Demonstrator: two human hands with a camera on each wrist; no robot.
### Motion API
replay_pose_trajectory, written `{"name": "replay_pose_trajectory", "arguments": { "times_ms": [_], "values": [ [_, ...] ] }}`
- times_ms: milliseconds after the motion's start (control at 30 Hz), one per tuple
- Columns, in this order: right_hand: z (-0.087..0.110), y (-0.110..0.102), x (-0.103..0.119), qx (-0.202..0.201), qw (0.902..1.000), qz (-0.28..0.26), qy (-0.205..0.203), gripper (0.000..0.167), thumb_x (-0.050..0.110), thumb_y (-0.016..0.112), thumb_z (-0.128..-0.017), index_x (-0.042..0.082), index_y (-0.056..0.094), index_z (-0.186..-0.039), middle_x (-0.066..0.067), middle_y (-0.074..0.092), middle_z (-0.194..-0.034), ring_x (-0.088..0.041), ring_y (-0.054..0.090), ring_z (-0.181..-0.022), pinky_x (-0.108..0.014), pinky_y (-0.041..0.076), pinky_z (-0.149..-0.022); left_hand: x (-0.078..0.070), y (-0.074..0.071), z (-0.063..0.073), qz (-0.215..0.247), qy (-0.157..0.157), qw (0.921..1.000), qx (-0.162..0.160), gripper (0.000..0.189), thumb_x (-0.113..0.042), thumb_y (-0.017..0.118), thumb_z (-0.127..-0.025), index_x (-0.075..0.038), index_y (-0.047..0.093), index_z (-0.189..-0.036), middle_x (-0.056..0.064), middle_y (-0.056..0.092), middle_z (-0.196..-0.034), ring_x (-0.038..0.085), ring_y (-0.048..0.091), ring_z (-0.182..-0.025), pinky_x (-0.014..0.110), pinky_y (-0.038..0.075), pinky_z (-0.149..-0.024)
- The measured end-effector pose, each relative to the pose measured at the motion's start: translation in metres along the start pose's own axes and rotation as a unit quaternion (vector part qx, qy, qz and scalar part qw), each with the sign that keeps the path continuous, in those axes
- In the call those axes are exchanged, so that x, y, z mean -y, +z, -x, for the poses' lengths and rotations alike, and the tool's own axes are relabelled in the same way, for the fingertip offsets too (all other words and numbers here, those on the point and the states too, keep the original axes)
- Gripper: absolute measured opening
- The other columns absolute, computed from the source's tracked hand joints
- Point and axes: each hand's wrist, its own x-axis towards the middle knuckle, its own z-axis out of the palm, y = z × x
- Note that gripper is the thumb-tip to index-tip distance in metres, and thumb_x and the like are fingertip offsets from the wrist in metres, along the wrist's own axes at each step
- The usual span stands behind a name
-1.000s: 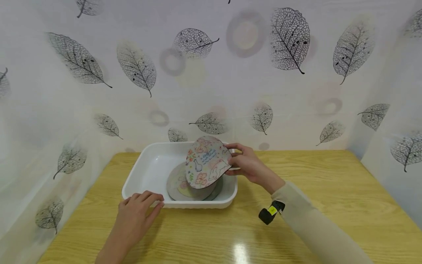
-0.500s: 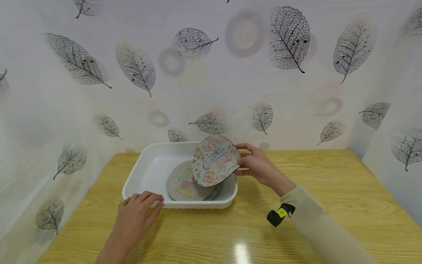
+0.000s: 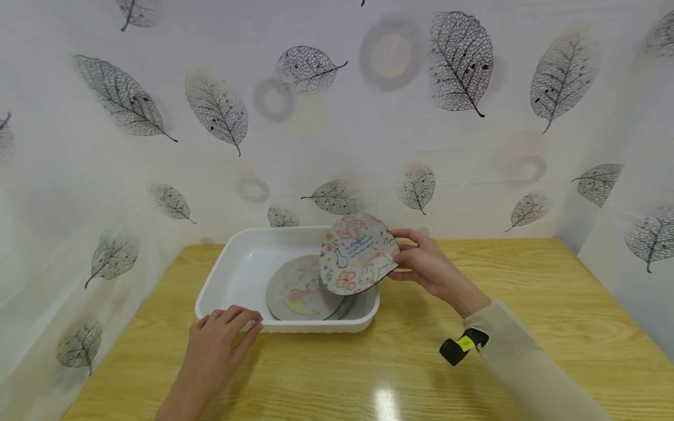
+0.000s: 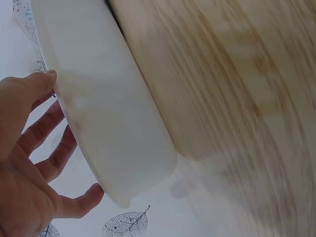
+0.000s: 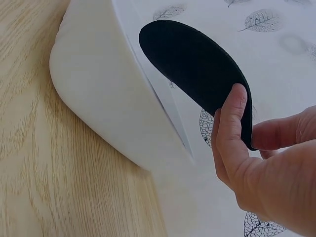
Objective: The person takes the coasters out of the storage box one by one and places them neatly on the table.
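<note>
My right hand [image 3: 432, 264] pinches the right edge of a round mouse pad [image 3: 354, 252] printed with flowers, a rabbit and blue writing. The pad is tilted and bent, above the right end of a white plastic basin [image 3: 237, 269]. The right wrist view shows its black underside [image 5: 190, 61], with the thumb on one face and fingers on the other. My left hand [image 3: 216, 342] grips the basin's near rim at the left, thumb outside and fingers inside. In the basin lies another round pad [image 3: 297, 292] with a pink and yellow picture, over a grey-green one [image 3: 342, 310], mostly hidden.
The basin stands on a wood-grain table [image 3: 505, 292], near its back edge. A pale curtain [image 3: 342, 128] with leaf prints hangs behind and at both sides. A black wrist camera [image 3: 463, 346] sits at the right sleeve.
My right hand has moved the mouse pad to the right, from over the middle of the basin toward its right rim, uncovering more of the pad below. My left hand has stayed put.
</note>
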Motion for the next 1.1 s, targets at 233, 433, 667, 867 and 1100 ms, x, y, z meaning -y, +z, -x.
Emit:
{"name": "replay_pose_trajectory", "arguments": {
  "times_ms": [233, 433, 667, 867, 1100],
  "values": [
    [0.009, -0.010, -0.001, -0.006, 1.0000, -0.002, -0.005, 0.059, -0.004, 0.049, -0.099, 0.004, 0.029, -0.155, -0.017, 0.057, -0.129, -0.015, 0.069, -0.092, -0.032, 0.062, -0.081, -0.001, -0.001, -0.001, 0.000, -0.004, 1.0000, 0.009, 0.019, -0.023, 0.087, -0.080, -0.026, 0.072, -0.091, -0.011, 0.072, -0.092, 0.021, 0.068, -0.080, 0.053, 0.055, -0.065],
    [0.016, -0.022, 0.000, -0.010, 0.9997, -0.022, -0.006, 0.053, -0.004, 0.050, -0.100, 0.007, 0.034, -0.149, -0.007, 0.061, -0.117, -0.014, 0.069, -0.090, -0.032, 0.062, -0.079, 0.000, 0.000, -0.001, -0.002, 0.008, 1.0000, -0.001, 0.020, -0.023, 0.087, -0.079, -0.025, 0.072, -0.092, -0.010, 0.073, -0.092, 0.021, 0.067, -0.079, 0.052, 0.055, -0.064],
    [0.024, -0.032, 0.001, -0.014, 0.9992, -0.036, -0.006, 0.052, -0.003, 0.049, -0.101, 0.011, 0.035, -0.149, -0.004, 0.060, -0.114, -0.012, 0.070, -0.090, -0.030, 0.062, -0.080, -0.001, -0.001, -0.002, -0.016, 0.011, 0.9998, 0.008, 0.020, -0.023, 0.086, -0.080, -0.025, 0.072, -0.094, -0.009, 0.072, -0.094, 0.023, 0.067, -0.081, 0.051, 0.055, -0.062],
    [0.028, -0.041, 0.000, -0.016, 0.9990, -0.041, -0.007, 0.056, -0.002, 0.050, -0.102, 0.010, 0.031, -0.153, -0.003, 0.061, -0.114, -0.012, 0.070, -0.091, -0.030, 0.062, -0.079, -0.002, -0.002, -0.002, -0.021, 0.014, 0.9996, 0.013, 0.018, -0.024, 0.085, -0.082, -0.025, 0.072, -0.094, -0.009, 0.071, -0.094, 0.023, 0.067, -0.081, 0.049, 0.055, -0.060],
    [0.030, -0.050, -0.001, -0.021, 0.9987, -0.044, -0.010, 0.054, -0.001, 0.051, -0.102, 0.011, 0.032, -0.151, -0.003, 0.062, -0.112, -0.013, 0.070, -0.089, -0.029, 0.062, -0.077, -0.003, -0.002, -0.001, -0.021, 0.009, 0.9996, 0.017, 0.017, -0.024, 0.084, -0.083, -0.025, 0.071, -0.094, -0.009, 0.071, -0.094, 0.022, 0.066, -0.081, 0.048, 0.055, -0.061]
  ]
}}
